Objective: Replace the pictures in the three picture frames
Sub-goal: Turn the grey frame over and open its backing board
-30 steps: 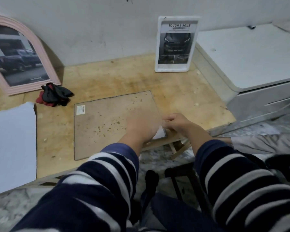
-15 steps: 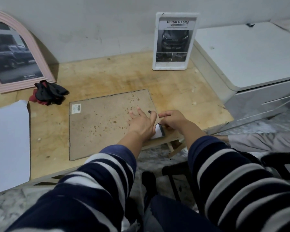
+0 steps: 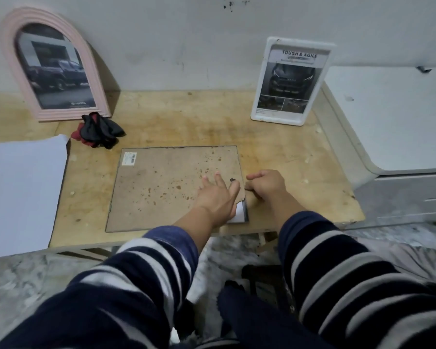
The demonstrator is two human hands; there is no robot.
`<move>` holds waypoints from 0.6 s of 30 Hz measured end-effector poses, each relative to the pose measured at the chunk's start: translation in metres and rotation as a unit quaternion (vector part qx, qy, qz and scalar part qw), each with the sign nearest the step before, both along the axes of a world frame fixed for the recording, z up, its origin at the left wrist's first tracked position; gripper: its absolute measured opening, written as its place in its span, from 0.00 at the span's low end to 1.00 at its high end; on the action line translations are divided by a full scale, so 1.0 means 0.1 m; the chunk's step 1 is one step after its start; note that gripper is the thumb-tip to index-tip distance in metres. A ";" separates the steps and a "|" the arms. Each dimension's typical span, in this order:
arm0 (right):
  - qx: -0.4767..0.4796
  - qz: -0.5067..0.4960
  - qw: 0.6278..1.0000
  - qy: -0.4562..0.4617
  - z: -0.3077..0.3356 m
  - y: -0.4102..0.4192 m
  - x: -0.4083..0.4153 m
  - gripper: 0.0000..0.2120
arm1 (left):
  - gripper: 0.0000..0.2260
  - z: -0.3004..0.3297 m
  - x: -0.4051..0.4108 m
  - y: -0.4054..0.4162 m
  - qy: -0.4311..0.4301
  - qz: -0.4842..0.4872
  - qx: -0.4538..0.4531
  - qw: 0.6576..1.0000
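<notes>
A rectangular picture frame [image 3: 161, 187] lies face down on the wooden table [image 3: 287, 157], its stained brown backing board up. My left hand [image 3: 218, 195] presses flat on the board near its right edge, fingers straight. My right hand [image 3: 266, 185] sits just right of the frame with curled fingers at its edge; what it grips, if anything, I cannot tell. A white corner of paper [image 3: 239, 214] shows at the frame's near right corner. A pink arched frame [image 3: 53, 69] with a truck picture leans on the wall at the back left. A white frame [image 3: 291, 80] with a car poster stands at the back right.
A pair of black and red gloves [image 3: 98, 131] lies in front of the pink frame. A large white sheet [image 3: 20, 192] covers the table's left end. A white cabinet [image 3: 393, 122] stands against the table's right side. My striped sleeves fill the foreground.
The view has shifted, showing more of the wall and the pink frame. My left hand has spread flat on the backing board. My right hand stays at the frame's right edge.
</notes>
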State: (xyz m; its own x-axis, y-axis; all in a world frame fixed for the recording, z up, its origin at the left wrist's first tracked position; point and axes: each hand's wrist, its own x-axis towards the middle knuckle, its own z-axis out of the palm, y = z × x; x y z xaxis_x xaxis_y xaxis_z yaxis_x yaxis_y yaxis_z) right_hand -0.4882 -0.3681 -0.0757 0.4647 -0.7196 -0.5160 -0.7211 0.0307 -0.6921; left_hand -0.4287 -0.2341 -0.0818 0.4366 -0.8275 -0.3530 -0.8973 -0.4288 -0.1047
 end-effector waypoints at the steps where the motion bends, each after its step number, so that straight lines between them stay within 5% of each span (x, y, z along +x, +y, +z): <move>1: -0.001 -0.003 1.000 -0.006 -0.01 -0.02 0.04 0.09 | 0.25 0.01 -0.01 0.00 -0.005 0.002 -0.002 1.000; 14: 0.051 -0.017 0.997 -0.056 -0.22 -0.24 0.47 0.16 | 0.28 0.06 0.03 0.04 -0.042 0.005 -0.004 0.999; 18: 0.064 -0.006 0.996 -0.068 -0.24 -0.21 0.45 0.20 | 0.23 0.22 0.24 -0.01 -0.004 0.098 -0.105 0.990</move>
State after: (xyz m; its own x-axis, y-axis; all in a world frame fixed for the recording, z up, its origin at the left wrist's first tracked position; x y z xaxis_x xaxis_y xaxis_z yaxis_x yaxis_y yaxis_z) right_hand -0.4431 -0.3894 -0.1001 0.5275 -0.6586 -0.5367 -0.6201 0.1334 -0.7731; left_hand -0.4043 -0.2355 -0.0600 0.5976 -0.7819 -0.1778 -0.7946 -0.6071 -0.0008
